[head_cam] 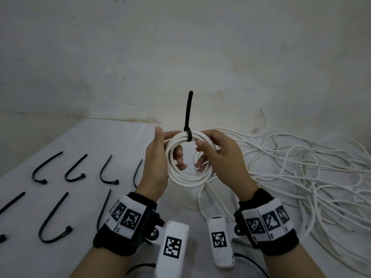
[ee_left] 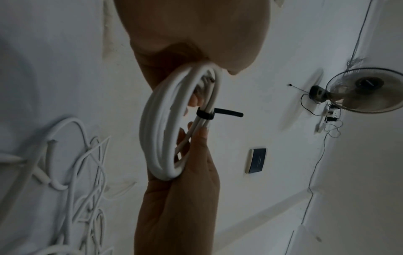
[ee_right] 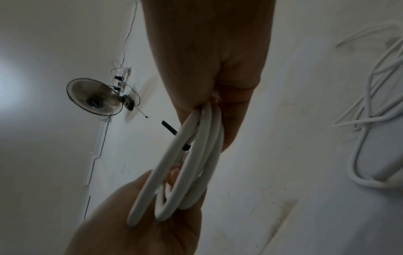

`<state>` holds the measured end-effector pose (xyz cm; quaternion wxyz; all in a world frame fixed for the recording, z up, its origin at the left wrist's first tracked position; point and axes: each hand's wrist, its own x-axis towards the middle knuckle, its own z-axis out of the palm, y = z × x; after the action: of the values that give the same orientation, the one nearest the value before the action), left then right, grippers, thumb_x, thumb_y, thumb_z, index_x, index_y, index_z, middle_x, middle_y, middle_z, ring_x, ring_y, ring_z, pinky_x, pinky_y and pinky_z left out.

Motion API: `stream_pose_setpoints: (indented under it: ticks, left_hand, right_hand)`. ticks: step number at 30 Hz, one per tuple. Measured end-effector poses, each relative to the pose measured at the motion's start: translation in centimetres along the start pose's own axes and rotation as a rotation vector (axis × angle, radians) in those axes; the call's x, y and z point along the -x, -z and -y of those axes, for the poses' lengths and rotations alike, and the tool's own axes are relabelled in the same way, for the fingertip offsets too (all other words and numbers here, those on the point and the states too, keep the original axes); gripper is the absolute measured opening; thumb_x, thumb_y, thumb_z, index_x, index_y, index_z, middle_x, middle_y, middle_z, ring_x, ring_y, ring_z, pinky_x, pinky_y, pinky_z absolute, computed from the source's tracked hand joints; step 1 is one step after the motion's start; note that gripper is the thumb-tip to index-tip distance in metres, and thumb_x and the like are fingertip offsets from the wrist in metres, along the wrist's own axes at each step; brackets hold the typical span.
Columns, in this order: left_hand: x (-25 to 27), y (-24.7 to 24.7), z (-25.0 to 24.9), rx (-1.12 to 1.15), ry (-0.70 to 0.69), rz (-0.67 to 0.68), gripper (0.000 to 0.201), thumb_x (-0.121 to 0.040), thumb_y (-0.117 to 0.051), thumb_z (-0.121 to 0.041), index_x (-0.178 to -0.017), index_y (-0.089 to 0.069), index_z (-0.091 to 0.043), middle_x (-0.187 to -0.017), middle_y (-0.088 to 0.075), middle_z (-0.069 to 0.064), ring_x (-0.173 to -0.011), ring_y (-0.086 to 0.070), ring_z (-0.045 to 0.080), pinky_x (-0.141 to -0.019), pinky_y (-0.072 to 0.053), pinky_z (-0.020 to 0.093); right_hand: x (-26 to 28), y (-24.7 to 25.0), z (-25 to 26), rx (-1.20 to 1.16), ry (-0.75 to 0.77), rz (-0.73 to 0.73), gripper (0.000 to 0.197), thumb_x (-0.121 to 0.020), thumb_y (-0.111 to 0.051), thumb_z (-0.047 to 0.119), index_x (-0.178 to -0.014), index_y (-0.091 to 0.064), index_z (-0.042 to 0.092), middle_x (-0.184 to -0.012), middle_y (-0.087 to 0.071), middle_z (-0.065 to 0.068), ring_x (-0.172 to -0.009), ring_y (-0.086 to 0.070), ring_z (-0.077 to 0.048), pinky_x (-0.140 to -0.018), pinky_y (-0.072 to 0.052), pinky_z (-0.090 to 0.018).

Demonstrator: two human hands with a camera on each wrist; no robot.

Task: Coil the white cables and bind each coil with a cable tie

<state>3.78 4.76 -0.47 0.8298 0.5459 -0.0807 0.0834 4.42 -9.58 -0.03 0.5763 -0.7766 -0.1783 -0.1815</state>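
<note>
Both hands are raised side by side, palms facing: the left hand [head_cam: 155, 160] and right hand [head_cam: 219, 155] each grip the coil [head_cam: 187, 178] with curled fingers.

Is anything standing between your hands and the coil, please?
Nothing visible does: the left hand and right hand both already grip the white coil, and the black tie is wrapped around its top.

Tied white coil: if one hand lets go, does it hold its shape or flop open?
The white coil likely keeps its round shape: the black cable tie cinches its turns together. Opposite the tie the turns splay slightly, so some spring there. Probably light; the left hand and right hand grip loosely.
</note>
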Motion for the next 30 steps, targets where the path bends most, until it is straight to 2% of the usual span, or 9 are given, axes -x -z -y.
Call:
stream_pose_setpoints:
  ticks: [3,6,9,12,16,18,22,25,30]
  left_hand:
    - [-0.1,0.0,0.6,-0.078,0.039,-0.068,0.066,-0.098,-0.021,-0.053,-0.073,-0.062,-0.008,-0.043,-0.044,0.001,-0.036,-0.041,0.012,-0.043,-0.043,0.023]
    - [-0.1,-0.1,0.7,-0.124,0.072,-0.185,0.067,-0.097,-0.024,-0.057,-0.058,-0.05,-0.009,-0.039,-0.037,0.0,-0.032,-0.036,0.012,-0.039,-0.04,0.023]
    - [0.0,-0.2,0.9,-0.12,0.063,-0.266,0.062,-0.096,-0.028,-0.057,-0.059,-0.044,-0.01,-0.041,-0.032,-0.001,-0.034,-0.029,0.012,-0.035,-0.033,0.019]
    - [-0.2,-0.2,1.2,-0.117,0.068,-0.307,0.057,-0.096,-0.031,-0.057,-0.066,-0.046,-0.01,-0.04,-0.033,-0.005,-0.035,-0.029,0.01,-0.035,-0.03,0.019]
    - [-0.3,-0.1,1.5,-0.139,0.069,-0.24,0.056,-0.096,-0.033,-0.055,-0.062,-0.045,-0.011,-0.041,-0.033,-0.004,-0.036,-0.031,0.011,-0.035,-0.033,0.019]
    - [-0.2,-0.2,1.4,-0.171,0.055,-0.147,0.057,-0.093,-0.037,-0.057,-0.06,-0.048,-0.011,-0.044,-0.035,-0.001,-0.038,-0.033,0.012,-0.037,-0.037,0.02]
    - [0.2,-0.2,1.2,-0.23,0.008,0.029,0.048,-0.078,-0.053,-0.054,-0.075,-0.063,-0.008,-0.052,-0.04,0.003,-0.041,-0.037,0.011,-0.042,-0.044,0.022]
    - [0.0,-0.1,1.5,-0.271,-0.012,0.011,0.032,-0.088,-0.06,-0.036,-0.071,-0.062,-0.009,-0.053,-0.041,0.002,-0.04,-0.036,0.011,-0.042,-0.043,0.021]
    - [0.0,-0.5,1.8,-0.247,-0.006,-0.023,0.033,-0.09,-0.058,-0.035,-0.072,-0.06,-0.007,-0.052,-0.042,-0.002,-0.037,-0.036,0.008,-0.044,-0.044,0.022]
  right_hand:
    - [0.5,-0.3,-0.1,0.001,0.027,-0.036,0.014,-0.093,-0.06,0.017,-0.106,-0.062,0.016,-0.076,-0.065,-0.003,-0.049,-0.066,-0.023,-0.048,-0.055,-0.035]
    - [1.0,-0.6,-0.1,-0.002,0.019,-0.001,0.014,-0.094,-0.058,0.017,-0.108,-0.061,0.017,-0.078,-0.065,-0.01,-0.05,-0.067,-0.022,-0.047,-0.055,-0.032]
    - [1.2,-0.9,0.1,0.032,0.016,0.04,0.011,-0.095,-0.057,0.018,-0.105,-0.061,0.018,-0.077,-0.065,-0.01,-0.052,-0.067,-0.019,-0.049,-0.052,-0.025]
    - [1.2,-0.9,-0.1,0.102,0.021,0.081,0.014,-0.094,-0.058,0.012,-0.106,-0.061,0.017,-0.076,-0.066,-0.004,-0.053,-0.067,-0.014,-0.053,-0.051,-0.019]
    - [1.5,-0.5,-0.1,0.093,0.04,0.061,0.027,-0.09,-0.053,-0.004,-0.105,-0.063,0.016,-0.087,-0.063,-0.008,-0.056,-0.068,-0.014,-0.053,-0.056,-0.026]
    - [1.5,-0.2,0.0,0.08,0.049,0.02,0.028,-0.091,-0.053,-0.004,-0.105,-0.063,0.019,-0.092,-0.056,-0.01,-0.057,-0.068,-0.013,-0.049,-0.054,-0.024]
    - [1.5,0.6,-0.1,0.01,0.012,-0.029,0.028,-0.09,-0.058,-0.003,-0.113,-0.065,0.01,-0.093,-0.057,-0.01,-0.065,-0.07,-0.012,-0.047,-0.054,-0.022]
    - [1.6,0.7,-0.1,-0.071,-0.047,-0.067,0.026,-0.083,-0.067,-0.003,-0.106,-0.063,0.009,-0.086,-0.062,-0.008,-0.069,-0.07,-0.015,-0.048,-0.056,-0.028]
    - [1.5,0.8,0.0,-0.124,-0.075,-0.133,0.022,-0.077,-0.072,-0.005,-0.091,-0.062,0.009,-0.09,-0.063,-0.011,-0.068,-0.067,-0.019,-0.055,-0.059,-0.031]
